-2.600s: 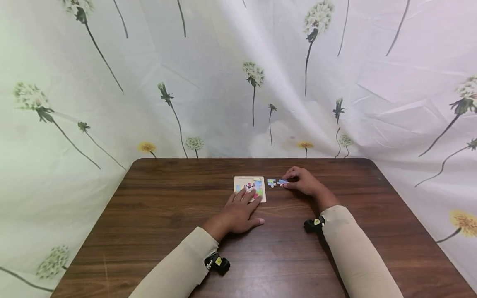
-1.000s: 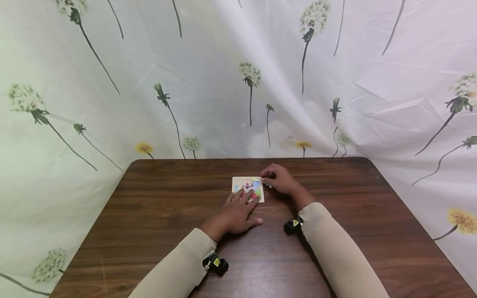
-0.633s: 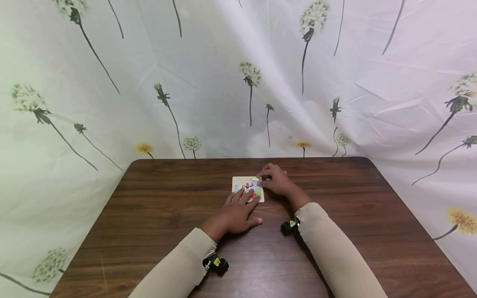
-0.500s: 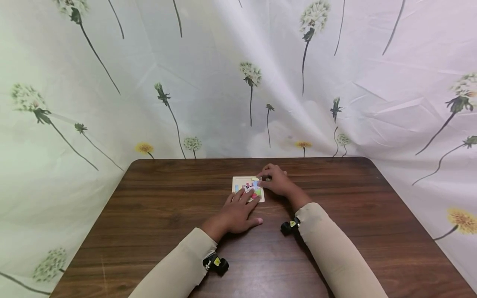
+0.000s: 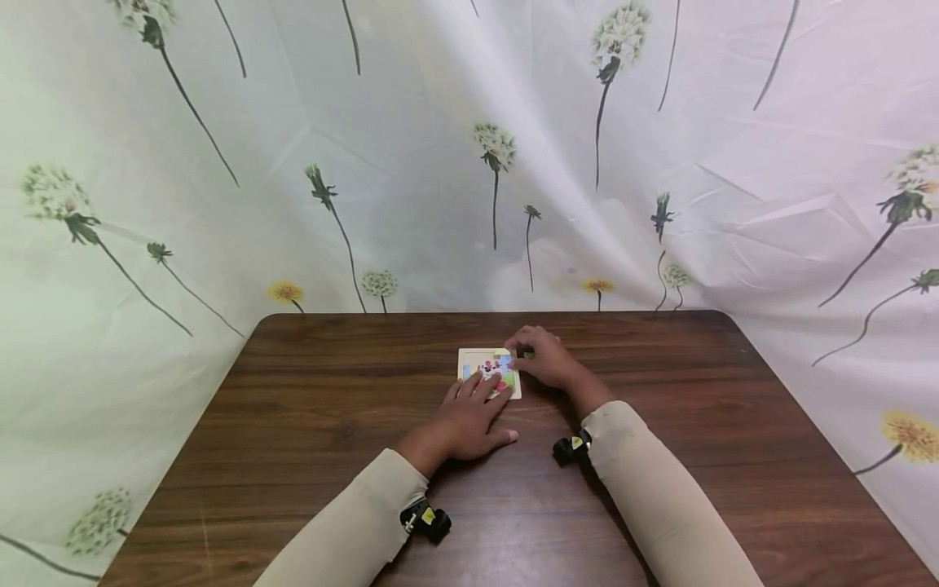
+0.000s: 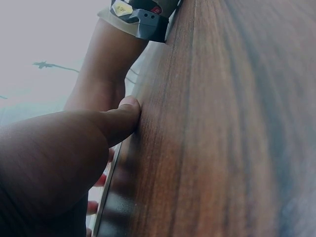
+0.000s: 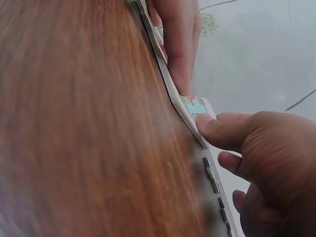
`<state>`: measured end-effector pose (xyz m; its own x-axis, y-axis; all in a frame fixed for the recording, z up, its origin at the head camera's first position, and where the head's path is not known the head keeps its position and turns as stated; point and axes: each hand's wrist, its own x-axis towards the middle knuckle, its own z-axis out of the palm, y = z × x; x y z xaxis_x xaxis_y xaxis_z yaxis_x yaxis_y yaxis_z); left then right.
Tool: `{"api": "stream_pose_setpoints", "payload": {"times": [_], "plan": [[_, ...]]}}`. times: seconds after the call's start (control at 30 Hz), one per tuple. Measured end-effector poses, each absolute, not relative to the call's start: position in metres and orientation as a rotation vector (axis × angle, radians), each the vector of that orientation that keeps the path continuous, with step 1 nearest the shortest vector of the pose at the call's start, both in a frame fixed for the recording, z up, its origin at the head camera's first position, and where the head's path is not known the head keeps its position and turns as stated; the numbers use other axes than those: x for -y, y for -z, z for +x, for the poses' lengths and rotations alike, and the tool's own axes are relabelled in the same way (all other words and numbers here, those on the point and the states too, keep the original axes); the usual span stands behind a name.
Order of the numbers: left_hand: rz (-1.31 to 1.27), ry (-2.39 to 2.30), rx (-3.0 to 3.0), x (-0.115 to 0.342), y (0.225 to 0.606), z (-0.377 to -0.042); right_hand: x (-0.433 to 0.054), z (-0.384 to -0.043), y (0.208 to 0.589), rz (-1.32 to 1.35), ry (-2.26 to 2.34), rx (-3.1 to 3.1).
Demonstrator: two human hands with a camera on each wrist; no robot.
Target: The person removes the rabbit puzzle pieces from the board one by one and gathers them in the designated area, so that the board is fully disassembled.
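A small square jigsaw puzzle board (image 5: 472,355) with a pale frame and a colourful picture lies flat near the far side of the table. My left hand (image 5: 464,420) rests its spread, straight fingers on the lower part of the board, thumb out on the wood. At the board's upper right corner, my right hand (image 5: 550,359) pinches a puzzle piece (image 5: 504,360) between thumb and curled fingers, low over the picture. In the right wrist view the thumb (image 7: 210,127) touches the board's edge by a light blue patch (image 7: 196,105). The fingers partly hide the piece.
Loose puzzle pieces (image 7: 212,175) lie on the table just right of the board, mostly hidden under my right hand in the head view. The brown wooden table (image 5: 330,408) meets a flower-printed cloth (image 5: 440,204) at its far edge.
My right hand has moved left with a puzzle piece from the table to the board's upper right corner. Lately it shifts only slightly there. The left hand has stayed on the board.
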<state>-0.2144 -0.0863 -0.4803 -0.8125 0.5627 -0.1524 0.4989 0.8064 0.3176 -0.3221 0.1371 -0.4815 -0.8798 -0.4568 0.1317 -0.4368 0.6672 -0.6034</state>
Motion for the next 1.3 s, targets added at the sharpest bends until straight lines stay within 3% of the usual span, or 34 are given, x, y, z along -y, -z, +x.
{"api": "stream_pose_setpoints", "payload": {"times": [0.63,1.3], "plan": [[0.815,-0.403,-2.752,0.085,0.478,-0.213,-0.143,-0.324,0.483,-0.807,1.004,-2.871],[0.821,-0.407,-2.764,0.087,0.483,-0.213,-0.195,-0.321,0.488,-0.787,1.090,-2.906]]}}
